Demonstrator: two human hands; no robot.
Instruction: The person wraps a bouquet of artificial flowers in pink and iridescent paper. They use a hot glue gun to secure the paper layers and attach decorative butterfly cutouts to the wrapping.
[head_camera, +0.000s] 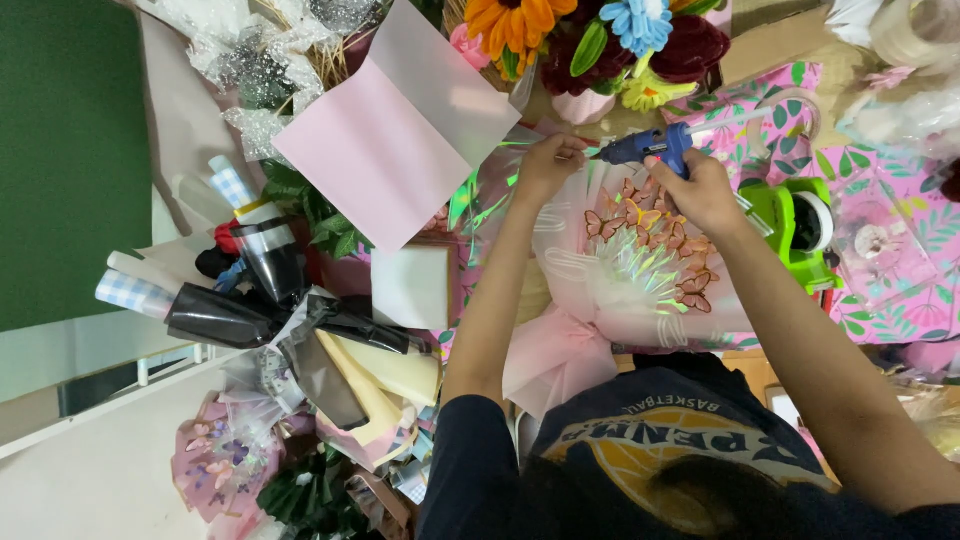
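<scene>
Right hand (700, 190) grips a blue glue gun (648, 148), nozzle at the butterfly bouquet (640, 255); left hand (545, 165) pinches its wrapping edge.

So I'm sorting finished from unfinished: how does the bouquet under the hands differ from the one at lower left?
The bouquet under the hands is larger, lies mid-table, and carries brown-orange butterflies; the lower-left bouquet is smaller, lies at the table's edge, and carries pink-purple ones. The left hand touches the first while the right hand holds a blue glue gun over it; nobody touches the second. Both have pink wrapping.

Pink leaf-print tablecloth (905, 225), green tape dispenser (795, 215)
</scene>
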